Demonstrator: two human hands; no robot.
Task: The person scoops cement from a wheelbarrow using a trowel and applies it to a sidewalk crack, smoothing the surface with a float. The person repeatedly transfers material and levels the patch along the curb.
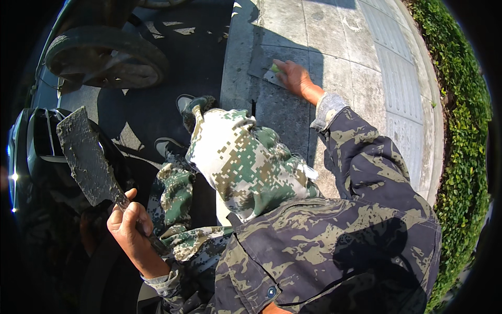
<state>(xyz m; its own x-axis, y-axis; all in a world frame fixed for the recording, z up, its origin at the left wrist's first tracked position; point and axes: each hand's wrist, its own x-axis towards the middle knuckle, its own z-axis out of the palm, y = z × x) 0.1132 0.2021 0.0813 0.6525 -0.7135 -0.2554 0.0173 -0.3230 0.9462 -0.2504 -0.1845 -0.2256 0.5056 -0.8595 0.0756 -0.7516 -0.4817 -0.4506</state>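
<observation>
My left hand (131,223) is raised at the lower left, closed around the handle of a bricklayer's knife. The broad blade of the bricklayer's knife (88,157) points up and away from me, crusted with grey mortar. My right hand (295,78) reaches forward to the pavement, its fingers around the yellow-green handle (275,68) of what looks like a flat finishing trowel. Its thin plate (270,77) lies against the shaded paving slabs (284,106); shadow blurs the plate's outline. My camouflage-clad knee (251,165) is between the two hands.
A kerb (237,66) runs along the dark road, at the left of the pavement. A wheel (106,59) stands at the upper left, with a dark glossy vehicle (39,157) below it. Ribbed tactile paving (402,86) and a green hedge (466,117) line the right.
</observation>
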